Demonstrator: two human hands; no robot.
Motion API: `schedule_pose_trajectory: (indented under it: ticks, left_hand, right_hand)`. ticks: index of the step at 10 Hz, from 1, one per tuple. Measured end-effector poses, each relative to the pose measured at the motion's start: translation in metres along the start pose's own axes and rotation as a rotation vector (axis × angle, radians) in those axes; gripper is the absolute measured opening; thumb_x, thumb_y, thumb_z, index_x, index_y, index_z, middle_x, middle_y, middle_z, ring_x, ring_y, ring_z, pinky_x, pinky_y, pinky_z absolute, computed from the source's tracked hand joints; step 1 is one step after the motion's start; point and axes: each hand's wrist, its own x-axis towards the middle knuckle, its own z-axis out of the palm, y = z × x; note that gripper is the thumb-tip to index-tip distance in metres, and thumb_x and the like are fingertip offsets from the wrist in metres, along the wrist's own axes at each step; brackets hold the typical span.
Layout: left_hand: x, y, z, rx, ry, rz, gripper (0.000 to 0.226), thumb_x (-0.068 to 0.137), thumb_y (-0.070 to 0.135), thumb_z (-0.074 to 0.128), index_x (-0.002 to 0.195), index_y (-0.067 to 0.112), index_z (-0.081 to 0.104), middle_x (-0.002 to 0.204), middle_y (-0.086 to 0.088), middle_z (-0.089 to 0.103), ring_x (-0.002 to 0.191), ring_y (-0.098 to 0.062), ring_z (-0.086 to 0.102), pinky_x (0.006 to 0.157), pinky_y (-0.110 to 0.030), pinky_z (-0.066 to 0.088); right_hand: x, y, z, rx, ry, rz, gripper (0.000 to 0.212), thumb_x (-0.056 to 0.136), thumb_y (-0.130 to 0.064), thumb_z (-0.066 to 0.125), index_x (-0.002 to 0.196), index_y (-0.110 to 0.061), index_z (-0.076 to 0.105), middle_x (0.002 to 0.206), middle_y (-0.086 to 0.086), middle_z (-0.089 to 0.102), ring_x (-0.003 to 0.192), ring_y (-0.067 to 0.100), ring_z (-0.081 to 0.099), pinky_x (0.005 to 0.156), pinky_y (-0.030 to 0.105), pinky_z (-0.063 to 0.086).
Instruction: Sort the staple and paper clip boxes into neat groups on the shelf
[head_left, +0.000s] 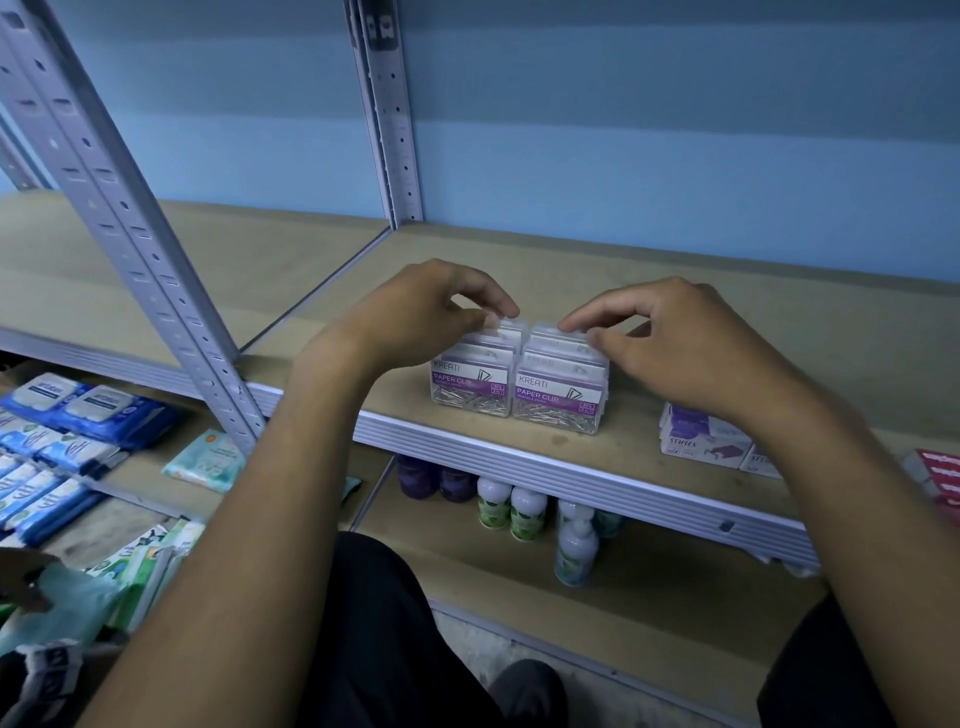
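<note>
Left hand (415, 306) arched over left row of paper clip boxes (470, 384), thumb and fingers pinching rear box top. Right hand (670, 338) likewise pinching right row (561, 397). Staple boxes (701, 441) near, on shelf (571, 467) at right.

There is one view only, from a wide-angle camera worn on the person's head. It looks forward and down, over both bare forearms, onto the tan wooden shelf with a ribbed grey metal front edge (545, 457), and stands close to that front edge. The blue wall behind the shelf fills the top of the picture. The lens bends straight lines, so the perforated grey metal upright (130, 228) leans across the left side. At the bottom the view takes in the lower shelf boards and the person's dark-clothed legs.
</note>
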Motion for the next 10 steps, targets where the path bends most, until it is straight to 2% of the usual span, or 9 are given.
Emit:
schedule_pose_trajectory:
  ticks: [1, 2, 3, 4, 5, 7, 8, 9, 10]
  left_hand:
    - [-0.005, 0.004, -0.002, -0.007, 0.001, 0.027, 0.025, 0.093, 0.041, 0.062, 0.114, 0.033, 0.071, 0.113, 0.02, 0.068, 0.103, 0.012, 0.058, 0.081, -0.004, 0.041]
    - [-0.013, 0.005, -0.006, -0.07, -0.113, 0.017, 0.06, 0.072, 0.058, 0.076, 0.127, 0.039, 0.062, 0.127, 0.025, 0.061, 0.114, 0.013, 0.054, 0.094, -0.011, 0.04]
    - [-0.017, 0.002, -0.008, 0.012, -0.193, 0.018, 0.082, 0.057, 0.064, 0.084, 0.132, 0.049, 0.054, 0.135, 0.03, 0.053, 0.128, 0.001, 0.048, 0.108, -0.03, 0.039]
    - [-0.015, -0.003, -0.008, 0.053, -0.207, 0.024, 0.08, 0.055, 0.06, 0.086, 0.128, 0.05, 0.056, 0.13, 0.029, 0.057, 0.123, 0.0, 0.051, 0.109, -0.036, 0.041]
    - [-0.013, -0.005, -0.007, 0.062, -0.189, 0.03, 0.073, 0.058, 0.053, 0.088, 0.125, 0.049, 0.059, 0.125, 0.028, 0.06, 0.119, 0.0, 0.053, 0.108, -0.037, 0.042]
    - [-0.01, -0.005, -0.008, 0.066, -0.187, 0.013, 0.073, 0.056, 0.055, 0.088, 0.123, 0.048, 0.061, 0.122, 0.027, 0.063, 0.117, 0.0, 0.055, 0.107, -0.037, 0.043]
    - [-0.016, -0.003, -0.005, 0.024, -0.195, 0.023, 0.072, 0.058, 0.05, 0.089, 0.124, 0.047, 0.061, 0.124, 0.027, 0.062, 0.118, 0.001, 0.055, 0.108, -0.036, 0.043]
    - [-0.024, 0.002, -0.007, -0.052, -0.166, 0.023, 0.077, 0.062, 0.051, 0.087, 0.132, 0.047, 0.055, 0.138, 0.028, 0.051, 0.13, 0.004, 0.045, 0.115, -0.034, 0.036]
    - [-0.06, 0.003, -0.004, -0.177, 0.079, 0.003, 0.067, 0.073, 0.055, 0.078, 0.134, 0.048, 0.052, 0.141, 0.027, 0.048, 0.135, 0.005, 0.041, 0.114, -0.031, 0.037]
  right_hand:
    - [-0.001, -0.003, -0.005, -0.023, -0.09, -0.012, 0.023, 0.094, -0.048, 0.059, 0.113, -0.044, 0.072, 0.113, -0.025, 0.068, 0.091, -0.01, 0.059, 0.078, 0.015, 0.043]
    - [-0.005, -0.005, -0.009, -0.042, -0.204, 0.008, 0.061, 0.075, -0.074, 0.063, 0.131, -0.05, 0.057, 0.127, -0.026, 0.059, 0.1, -0.005, 0.059, 0.087, 0.025, 0.047]
    - [-0.008, -0.009, -0.008, -0.088, -0.24, -0.019, 0.09, 0.059, -0.079, 0.071, 0.14, -0.049, 0.047, 0.137, -0.023, 0.055, 0.11, 0.002, 0.06, 0.097, 0.031, 0.048]
    - [-0.005, -0.009, -0.003, -0.148, -0.236, -0.047, 0.093, 0.06, -0.069, 0.08, 0.143, -0.041, 0.049, 0.137, -0.018, 0.057, 0.112, 0.003, 0.055, 0.089, 0.022, 0.041]
    - [-0.003, -0.008, -0.001, -0.168, -0.227, -0.044, 0.087, 0.062, -0.063, 0.083, 0.14, -0.04, 0.053, 0.133, -0.018, 0.061, 0.107, 0.002, 0.056, 0.082, 0.016, 0.039]
    - [-0.002, -0.007, 0.001, -0.146, -0.209, -0.019, 0.086, 0.06, -0.064, 0.083, 0.138, -0.042, 0.055, 0.127, -0.018, 0.065, 0.102, 0.003, 0.059, 0.08, 0.018, 0.043]
    - [-0.005, -0.008, 0.0, -0.14, -0.207, -0.028, 0.086, 0.062, -0.064, 0.083, 0.14, -0.041, 0.054, 0.13, -0.019, 0.063, 0.105, 0.002, 0.058, 0.082, 0.017, 0.042]
    - [-0.009, -0.006, -0.005, -0.093, -0.181, -0.019, 0.091, 0.06, -0.072, 0.077, 0.142, -0.045, 0.05, 0.139, -0.02, 0.058, 0.119, 0.002, 0.057, 0.102, 0.026, 0.045]
    - [-0.026, -0.003, -0.028, 0.025, -0.09, -0.033, 0.079, 0.067, -0.068, 0.074, 0.139, -0.047, 0.051, 0.14, -0.023, 0.056, 0.124, -0.004, 0.055, 0.11, 0.032, 0.044]
